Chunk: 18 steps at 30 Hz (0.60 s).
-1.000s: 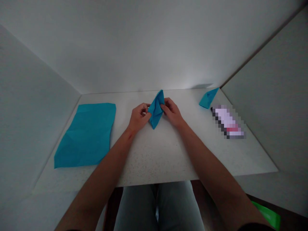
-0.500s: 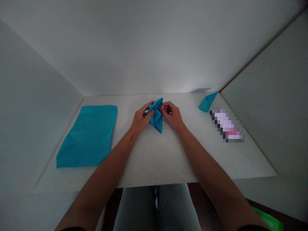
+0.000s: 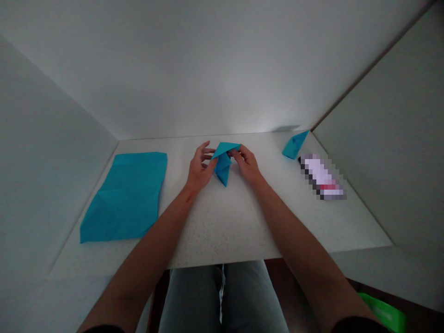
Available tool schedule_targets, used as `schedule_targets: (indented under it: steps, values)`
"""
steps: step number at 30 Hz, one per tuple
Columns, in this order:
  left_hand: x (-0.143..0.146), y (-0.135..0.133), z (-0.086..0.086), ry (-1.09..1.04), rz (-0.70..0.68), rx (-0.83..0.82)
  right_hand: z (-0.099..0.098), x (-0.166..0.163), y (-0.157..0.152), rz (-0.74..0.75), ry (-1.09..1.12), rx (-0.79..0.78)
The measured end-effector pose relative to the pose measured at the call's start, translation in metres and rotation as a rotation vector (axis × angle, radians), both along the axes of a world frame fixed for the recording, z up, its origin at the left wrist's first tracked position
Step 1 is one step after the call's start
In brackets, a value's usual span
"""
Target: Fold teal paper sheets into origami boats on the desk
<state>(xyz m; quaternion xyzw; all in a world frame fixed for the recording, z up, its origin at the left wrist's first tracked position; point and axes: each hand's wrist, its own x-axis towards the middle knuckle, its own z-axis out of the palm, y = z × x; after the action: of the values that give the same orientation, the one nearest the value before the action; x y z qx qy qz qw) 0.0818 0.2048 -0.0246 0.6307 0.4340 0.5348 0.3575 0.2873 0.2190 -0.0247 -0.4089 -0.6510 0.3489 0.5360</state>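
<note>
Both of my hands hold a small folded piece of blue paper [image 3: 224,164] just above the middle of the white table [image 3: 225,222]. My left hand [image 3: 199,167] grips its left side with the thumb against the paper and the fingers partly spread. On the other side my right hand [image 3: 247,163] pinches the paper's top right flap. The paper's lower point hangs toward the table.
A large flat blue paper sheet [image 3: 126,194] lies at the table's left. A finished blue folded paper shape [image 3: 294,144] stands at the back right, next to a blurred flat object [image 3: 322,177]. White walls enclose the table on three sides. My legs show below the table's front edge.
The top of the folded paper has been opened outward into a wider flap. My left fingers have spread, and both hands shifted slightly.
</note>
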Motion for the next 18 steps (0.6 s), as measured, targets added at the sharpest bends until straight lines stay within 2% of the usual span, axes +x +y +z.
schedule_targets:
  steps: [5, 8, 18]
  values:
    - [-0.004, 0.007, -0.001, -0.043, 0.263, 0.099, 0.001, -0.002, -0.001, 0.085, -0.003, -0.001]
    - [-0.009, 0.009, 0.001, -0.031, 0.359, 0.126, 0.002, -0.004, -0.002, 0.106, 0.021, -0.005]
    - [-0.017, 0.016, -0.003, -0.083, 0.276, 0.089, -0.015, 0.001, 0.01, 0.051, 0.288, -0.199]
